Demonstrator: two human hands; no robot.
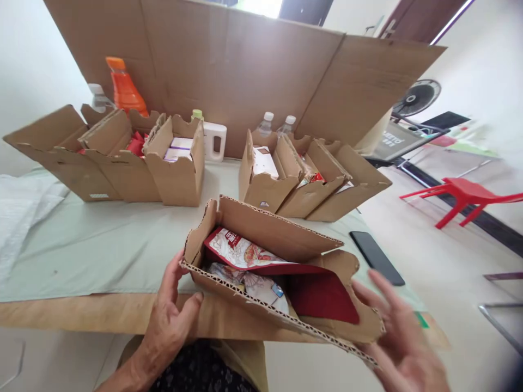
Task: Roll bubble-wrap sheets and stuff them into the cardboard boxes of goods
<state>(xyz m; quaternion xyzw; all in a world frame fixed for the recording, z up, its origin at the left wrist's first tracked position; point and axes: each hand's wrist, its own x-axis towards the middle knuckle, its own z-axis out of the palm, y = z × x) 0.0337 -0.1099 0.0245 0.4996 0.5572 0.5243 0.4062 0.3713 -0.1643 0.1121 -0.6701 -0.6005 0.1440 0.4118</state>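
An open cardboard box (265,220) sits slantwise at the table's front edge, its near side jutting out over it. Inside lie a red-bordered printed packet (249,250) with a dark red inner face and a crumpled white printed packet (261,288). My left hand (171,316) holds the box's left end, fingers at the corner and thumb by the near side. At the opposite end, my right hand (404,337) is blurred, gripping around the end wall with one finger raised off it.
Cardboard bins stand in a left group (134,174) and a right group (294,185), with goods inside. Behind them are an orange bottle (126,90), a white jug (214,141) and a tall cardboard screen (245,71). A black phone (376,258) lies right; a red stool (469,190) stands beyond.
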